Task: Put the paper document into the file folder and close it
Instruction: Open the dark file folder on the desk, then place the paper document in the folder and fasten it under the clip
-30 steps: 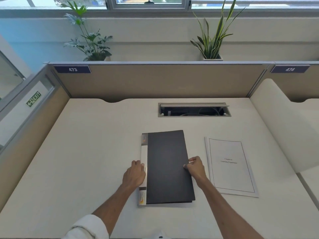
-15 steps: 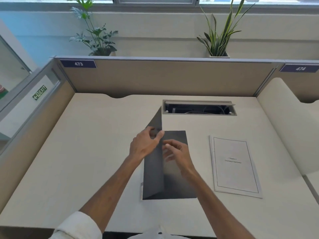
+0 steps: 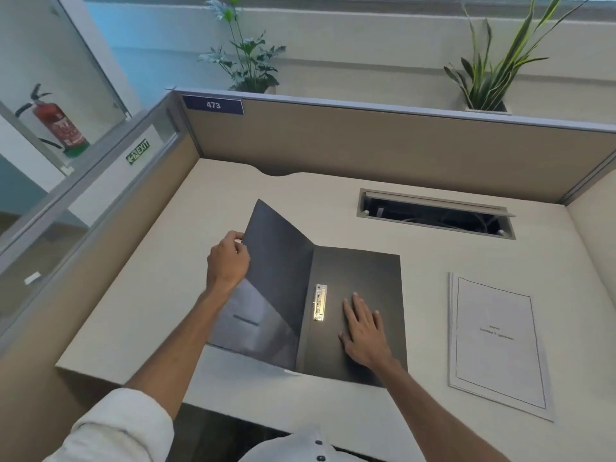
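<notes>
Since the earlier frame the front cover has swung from near-upright out to the left, where the left hand [image 3: 227, 258] keeps its grip clamped on the cover's outer edge. The right hand [image 3: 366, 330] lies flat, fingers spread and holding nothing, on the back panel of the file folder [image 3: 363, 271], just right of the metal fastener [image 3: 320, 302]. The paper document [image 3: 496, 341] lies on the table [image 3: 160, 261] to the right of that hand, apart from the folder.

Left hand [image 3: 228, 260] raised, fingers pinched; right hand [image 3: 366, 330] flat, palm down.
</notes>
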{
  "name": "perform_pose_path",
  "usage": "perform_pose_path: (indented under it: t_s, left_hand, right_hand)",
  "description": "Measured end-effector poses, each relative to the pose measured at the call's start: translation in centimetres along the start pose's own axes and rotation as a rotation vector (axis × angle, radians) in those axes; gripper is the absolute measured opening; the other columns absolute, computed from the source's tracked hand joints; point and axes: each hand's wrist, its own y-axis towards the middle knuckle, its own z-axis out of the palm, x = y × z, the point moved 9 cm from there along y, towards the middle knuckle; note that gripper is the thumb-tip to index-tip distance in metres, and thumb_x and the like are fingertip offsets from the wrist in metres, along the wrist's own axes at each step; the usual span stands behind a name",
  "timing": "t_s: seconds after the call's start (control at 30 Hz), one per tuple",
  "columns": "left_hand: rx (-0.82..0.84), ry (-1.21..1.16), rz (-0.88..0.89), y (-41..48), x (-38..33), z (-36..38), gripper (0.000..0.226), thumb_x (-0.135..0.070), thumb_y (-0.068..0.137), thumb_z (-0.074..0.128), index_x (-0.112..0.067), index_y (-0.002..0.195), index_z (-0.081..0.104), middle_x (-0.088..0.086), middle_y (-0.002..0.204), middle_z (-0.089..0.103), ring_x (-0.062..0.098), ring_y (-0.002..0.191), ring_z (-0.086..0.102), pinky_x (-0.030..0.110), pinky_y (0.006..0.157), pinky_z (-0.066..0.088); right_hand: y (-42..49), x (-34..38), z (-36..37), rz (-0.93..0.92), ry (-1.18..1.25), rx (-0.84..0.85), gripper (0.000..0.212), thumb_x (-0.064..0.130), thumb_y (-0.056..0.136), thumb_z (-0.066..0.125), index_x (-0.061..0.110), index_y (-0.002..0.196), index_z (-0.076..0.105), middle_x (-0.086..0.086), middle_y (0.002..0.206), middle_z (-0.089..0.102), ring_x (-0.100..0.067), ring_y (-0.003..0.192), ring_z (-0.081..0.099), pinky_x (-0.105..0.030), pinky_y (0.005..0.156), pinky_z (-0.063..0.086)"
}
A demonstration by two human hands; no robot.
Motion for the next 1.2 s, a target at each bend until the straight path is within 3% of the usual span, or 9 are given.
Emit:
perform_pose_path:
  t_s: [0.13,0.27,0.33,0.4,0.53,0.77,0.97,1.1,1.2]
  left_hand:
    - [0.074,0.159,-0.014,-0.7,3.2,0.9,0.053,-0.005,0.109,0.046,-0.013,0.162,0.048,0.019,0.146,0.066,0.043,0.136,0.061,0.053,0.111,0.055]
    - [0.199,0.411,0.036,-2.5,5.2,3.6,0.073,-0.018,0.115,0.046,-0.007,0.177,0.009,0.014,0.182,0.020,0.034,0.170,0.020,0.051,0.135,0.031]
    - [0.295,0.488,0.046,-3.5,6.2,5.4,0.075,-0.023,0.117,0.041,-0.008,0.177,0.000,0.012,0.187,-0.002,0.030,0.175,0.003,0.050,0.141,0.017]
    - [0.411,0.526,0.045,-4.5,7.2,7.6,0.073,-0.028,0.119,0.036,-0.009,0.177,-0.005,0.012,0.186,-0.011,0.029,0.176,-0.003,0.051,0.142,0.011]
    - [0.552,0.504,0.025,-6.0,8.5,10.8,0.072,-0.034,0.121,0.029,-0.007,0.176,-0.010,0.014,0.185,-0.017,0.030,0.175,-0.008,0.052,0.143,0.007]
    - [0.505,0.515,0.033,-6.0,8.4,12.1,0.077,-0.042,0.121,0.026,-0.001,0.175,-0.011,0.016,0.185,-0.019,0.031,0.175,-0.010,0.053,0.143,0.006]
    - [0.511,0.518,0.332,-6.1,3.5,14.4,0.086,-0.046,0.118,0.037,-0.005,0.175,-0.013,0.011,0.185,-0.021,0.026,0.175,-0.015,0.048,0.144,-0.001]
    - [0.696,0.479,0.495,-7.5,0.4,17.7,0.092,-0.051,0.116,0.043,-0.011,0.176,-0.013,0.006,0.185,-0.023,0.022,0.174,-0.017,0.047,0.144,-0.002]
    - [0.778,0.505,0.501,-8.2,-0.4,19.6,0.094,-0.054,0.115,0.044,-0.012,0.176,-0.014,0.006,0.184,-0.023,0.023,0.174,-0.017,0.047,0.144,-0.003]
  right_hand:
    - [0.0,-0.3,1.5,0.000,-0.009,-0.042,0.073,0.046,0.118,0.027,0.024,0.177,-0.010,-0.001,0.185,-0.019,-0.021,0.175,-0.012,-0.054,0.141,0.004]
    - [0.2,-0.3,1.6,-0.006,0.000,-0.102,0.070,0.047,0.118,0.024,0.027,0.178,-0.008,0.002,0.186,-0.017,-0.018,0.175,-0.009,-0.052,0.141,0.005]
    - [0.3,-0.2,1.7,-0.014,-0.004,-0.112,0.070,0.047,0.118,0.023,0.027,0.178,-0.008,0.003,0.186,-0.017,-0.018,0.175,-0.009,-0.051,0.141,0.006]
    - [0.4,-0.2,1.8,-0.018,0.001,-0.102,0.070,0.047,0.118,0.022,0.027,0.178,-0.008,0.003,0.186,-0.017,-0.018,0.175,-0.009,-0.051,0.142,0.006]
    - [0.5,-0.4,1.8,-0.023,0.010,-0.078,0.071,0.048,0.118,0.022,0.026,0.177,-0.010,0.003,0.185,-0.018,-0.018,0.175,-0.011,-0.050,0.142,0.005]
    - [0.5,-0.6,1.7,-0.021,-0.037,-0.078,0.072,0.051,0.117,0.022,0.027,0.178,-0.009,0.003,0.186,-0.017,-0.018,0.175,-0.010,-0.050,0.142,0.006]
    - [1.2,-1.1,-1.1,0.039,-0.059,-0.176,0.069,0.052,0.115,0.028,0.024,0.177,0.018,0.002,0.186,0.014,-0.018,0.174,0.017,-0.047,0.142,0.012]
    - [1.9,-2.2,-2.0,0.097,-0.064,-0.180,0.071,0.051,0.115,0.027,0.024,0.178,0.007,0.001,0.187,0.000,-0.018,0.175,0.006,-0.049,0.141,0.010]
    - [2.0,-3.2,-1.4,0.144,-0.013,-0.126,0.073,0.052,0.116,0.025,0.025,0.178,-0.003,0.001,0.186,-0.012,-0.018,0.175,-0.004,-0.052,0.141,0.006]
